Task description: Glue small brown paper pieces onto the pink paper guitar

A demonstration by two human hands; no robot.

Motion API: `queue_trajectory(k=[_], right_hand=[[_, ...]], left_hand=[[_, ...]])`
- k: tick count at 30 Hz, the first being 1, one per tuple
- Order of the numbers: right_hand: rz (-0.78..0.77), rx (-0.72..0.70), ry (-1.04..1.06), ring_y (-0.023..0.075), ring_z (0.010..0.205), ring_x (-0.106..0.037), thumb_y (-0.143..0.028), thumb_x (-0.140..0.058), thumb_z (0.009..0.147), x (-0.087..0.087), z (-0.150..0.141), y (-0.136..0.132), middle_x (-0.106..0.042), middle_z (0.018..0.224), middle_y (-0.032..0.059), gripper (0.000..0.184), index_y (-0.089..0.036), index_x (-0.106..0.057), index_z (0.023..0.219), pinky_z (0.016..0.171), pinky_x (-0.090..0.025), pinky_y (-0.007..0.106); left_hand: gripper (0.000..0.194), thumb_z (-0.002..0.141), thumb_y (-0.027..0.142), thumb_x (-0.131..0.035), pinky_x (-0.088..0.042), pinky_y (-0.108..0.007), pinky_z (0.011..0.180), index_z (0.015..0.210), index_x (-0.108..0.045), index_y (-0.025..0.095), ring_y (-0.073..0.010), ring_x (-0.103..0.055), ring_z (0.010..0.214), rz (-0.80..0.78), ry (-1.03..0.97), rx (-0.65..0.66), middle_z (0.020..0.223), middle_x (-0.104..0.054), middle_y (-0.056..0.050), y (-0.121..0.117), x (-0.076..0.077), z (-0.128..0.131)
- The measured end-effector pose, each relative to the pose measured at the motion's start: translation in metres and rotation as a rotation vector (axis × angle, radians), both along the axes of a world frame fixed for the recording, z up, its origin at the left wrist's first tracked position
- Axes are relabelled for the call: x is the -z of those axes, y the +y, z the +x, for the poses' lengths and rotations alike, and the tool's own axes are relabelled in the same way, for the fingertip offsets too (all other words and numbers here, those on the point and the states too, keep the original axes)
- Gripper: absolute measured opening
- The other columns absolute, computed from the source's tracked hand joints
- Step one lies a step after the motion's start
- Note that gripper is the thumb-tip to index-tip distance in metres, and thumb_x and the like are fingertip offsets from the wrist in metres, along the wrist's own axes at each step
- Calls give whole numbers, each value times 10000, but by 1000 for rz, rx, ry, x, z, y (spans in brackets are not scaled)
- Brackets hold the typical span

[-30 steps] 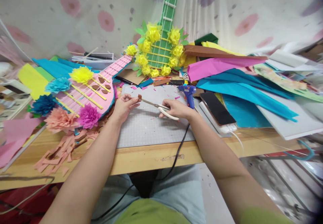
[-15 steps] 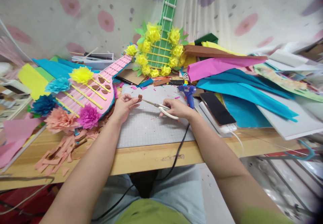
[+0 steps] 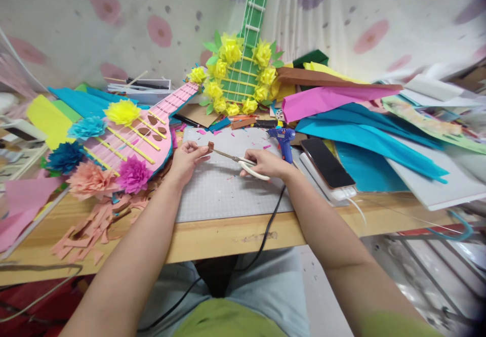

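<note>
Flower-spotted cloth (image 3: 326,28) hangs behind a wooden table (image 3: 228,235), its near edge toward the person. Above the far left part of a grey cutting mat (image 3: 228,200) is a small brown piece (image 3: 210,146), apparently paper, pinched between thumb and fingers of the left hand (image 3: 186,164). It looks light, thin and easily creased, so a gentle fingertip hold at its margin, away from the blades, should suit it. The right hand (image 3: 264,164) is closed round the pale handles of the scissors (image 3: 236,159); their tips reach the piece, though I cannot tell whether they touch it. By the mat's right edge, near its far corner, is a blue glue gun (image 3: 284,144), its marking too small to read. Past the mat's left edge lies a pink paper guitar (image 3: 152,151). No brand or writing is legible.
</note>
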State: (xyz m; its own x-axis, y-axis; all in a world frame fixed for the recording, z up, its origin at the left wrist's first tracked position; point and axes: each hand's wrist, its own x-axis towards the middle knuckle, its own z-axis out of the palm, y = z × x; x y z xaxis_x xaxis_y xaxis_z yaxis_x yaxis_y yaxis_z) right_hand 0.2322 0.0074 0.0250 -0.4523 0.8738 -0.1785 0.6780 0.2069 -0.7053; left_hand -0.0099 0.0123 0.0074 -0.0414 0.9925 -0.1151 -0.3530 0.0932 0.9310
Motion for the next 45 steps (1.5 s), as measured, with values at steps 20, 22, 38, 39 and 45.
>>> queue_trajectory(k=[20,22,38,39,45], right_hand=[[-14,5,0,108,556,-485,-530,-754,599,0,1,0,-575,669,-29,433,-202,-520,760,462,-312,213],[-33,14,13,104,533,-478,-525,-755,602,0,0,-1,-567,647,-35,430,-204,-513,756,451,-311,213],[-23,2,1,101,530,-483,-520,-753,613,-1,0,-2,-568,658,-35,424,-204,-515,765,445,-313,213],[-18,2,-6,104,544,-490,-514,-755,613,0,0,-2,-572,664,-32,419,-203,-516,761,454,-316,214],[-77,30,10,86,459,-450,-537,-745,622,-4,-2,-4,-550,623,-46,433,-205,-513,776,406,-288,213]], left_hand=[[414,564,152,-801,-546,-230,615,699,-412,189,-148,-712,694,-2,7,-10,640,-664,40,0,-1,1],[415,560,152,-805,-543,-233,620,699,-416,187,-152,-712,707,-8,3,-13,646,-672,34,0,-1,1],[412,571,163,-800,-546,-242,637,712,-414,190,-147,-706,699,-8,9,-13,677,-671,26,0,0,0],[411,572,160,-799,-545,-240,635,712,-414,190,-147,-706,698,-8,8,-11,679,-674,21,0,0,1],[387,586,122,-777,-534,-225,613,705,-415,187,-140,-704,683,-24,-7,-24,665,-679,24,-1,-3,2]])
